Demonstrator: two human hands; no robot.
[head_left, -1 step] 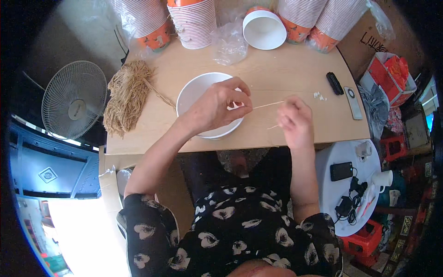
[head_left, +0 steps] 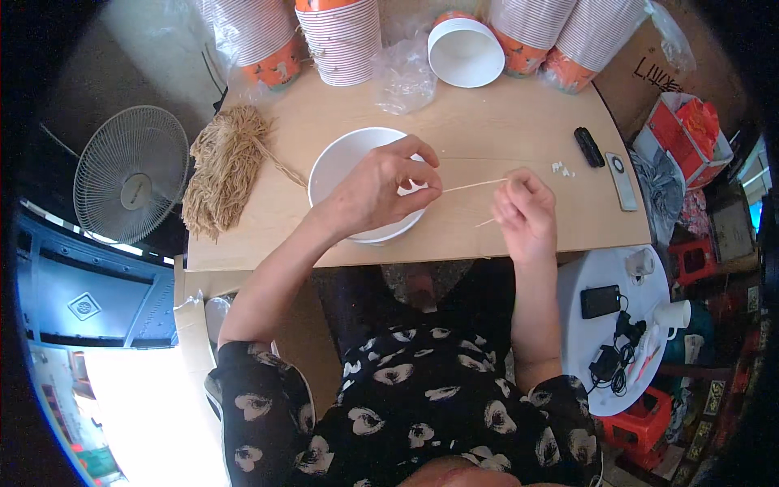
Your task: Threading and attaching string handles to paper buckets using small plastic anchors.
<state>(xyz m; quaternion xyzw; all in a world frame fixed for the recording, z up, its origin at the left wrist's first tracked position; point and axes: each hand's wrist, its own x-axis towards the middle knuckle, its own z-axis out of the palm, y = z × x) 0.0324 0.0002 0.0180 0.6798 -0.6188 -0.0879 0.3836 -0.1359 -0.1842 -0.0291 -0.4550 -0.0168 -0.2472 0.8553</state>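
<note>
Thin straw strand (head_left: pixel 475 185) runs left-right between both hands

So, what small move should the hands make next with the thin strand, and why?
Probably draw the strand taut: the left hand pinches one end over the white bowl, and the right hand pinches the other end, so the strand already spans the gap between them.

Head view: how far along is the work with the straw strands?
Done: nothing finished is clearly visible; the white bowl's contents are hidden. In hand: left hand and right hand stretch one thin strand between them. Left: a large straw bundle on the table.
</note>
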